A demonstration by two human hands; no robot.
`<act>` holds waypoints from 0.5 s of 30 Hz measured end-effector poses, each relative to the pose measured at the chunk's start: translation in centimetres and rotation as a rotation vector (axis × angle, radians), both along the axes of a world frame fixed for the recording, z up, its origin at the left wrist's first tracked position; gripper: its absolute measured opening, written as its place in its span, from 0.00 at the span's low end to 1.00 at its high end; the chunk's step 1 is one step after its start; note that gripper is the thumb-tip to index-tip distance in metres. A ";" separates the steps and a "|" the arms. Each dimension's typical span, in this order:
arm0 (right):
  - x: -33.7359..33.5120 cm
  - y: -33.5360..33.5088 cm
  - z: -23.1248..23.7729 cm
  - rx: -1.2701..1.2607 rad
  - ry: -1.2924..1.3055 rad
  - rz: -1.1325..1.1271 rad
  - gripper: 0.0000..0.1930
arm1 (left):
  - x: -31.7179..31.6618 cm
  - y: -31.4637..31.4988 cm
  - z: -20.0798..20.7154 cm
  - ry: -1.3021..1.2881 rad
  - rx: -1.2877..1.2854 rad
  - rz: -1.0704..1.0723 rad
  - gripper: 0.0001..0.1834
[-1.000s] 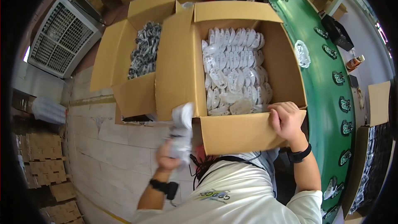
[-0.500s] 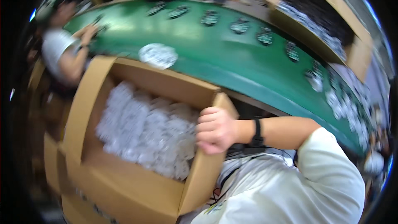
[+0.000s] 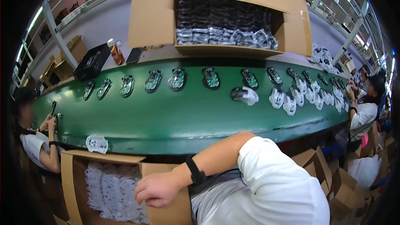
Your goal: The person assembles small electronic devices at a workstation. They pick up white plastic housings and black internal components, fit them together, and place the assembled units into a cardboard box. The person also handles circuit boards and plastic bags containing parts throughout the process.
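My right hand (image 3: 157, 188), with a black band on the wrist, reaches across from the right. Its curled fingers grip the near-side flap of an open cardboard box (image 3: 171, 212) at the lower left. Inside that box are rows of stacked white translucent plastic shells (image 3: 112, 191). One white shell (image 3: 97, 144) lies at the near edge of the green work surface, just beyond the box. My left hand is out of the picture.
A green bench (image 3: 175, 116) carries a row of mouse-shaped bases with circuit boards (image 3: 211, 78) and several white shells (image 3: 289, 104). Behind stands an open carton (image 3: 233, 50) of wrapped parts, beside a black tray (image 3: 92, 61) and a bottle (image 3: 116, 52). Co-workers (image 3: 39, 146) sit at both ends.
My view has swung up and to the right, so the box now appears lower and the bench shows more fully. My right hand is still on the box flap.
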State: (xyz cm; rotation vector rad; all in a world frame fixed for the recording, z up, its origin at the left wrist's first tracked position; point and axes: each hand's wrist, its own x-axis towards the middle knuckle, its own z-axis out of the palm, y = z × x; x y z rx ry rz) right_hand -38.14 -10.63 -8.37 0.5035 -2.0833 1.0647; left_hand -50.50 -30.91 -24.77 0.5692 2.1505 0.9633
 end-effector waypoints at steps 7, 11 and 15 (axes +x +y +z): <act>15.3 12.5 7.2 -0.055 -0.396 -0.023 0.05 | 7.3 -3.1 26.5 -0.243 -0.397 -0.355 0.16; 24.1 13.6 2.4 -0.269 -0.609 -0.200 0.05 | 9.2 3.1 36.3 -0.282 -0.432 -0.648 0.14; 26.4 12.5 -0.6 -0.218 -0.532 -0.239 0.06 | 8.2 21.2 37.8 0.700 0.368 -1.146 0.20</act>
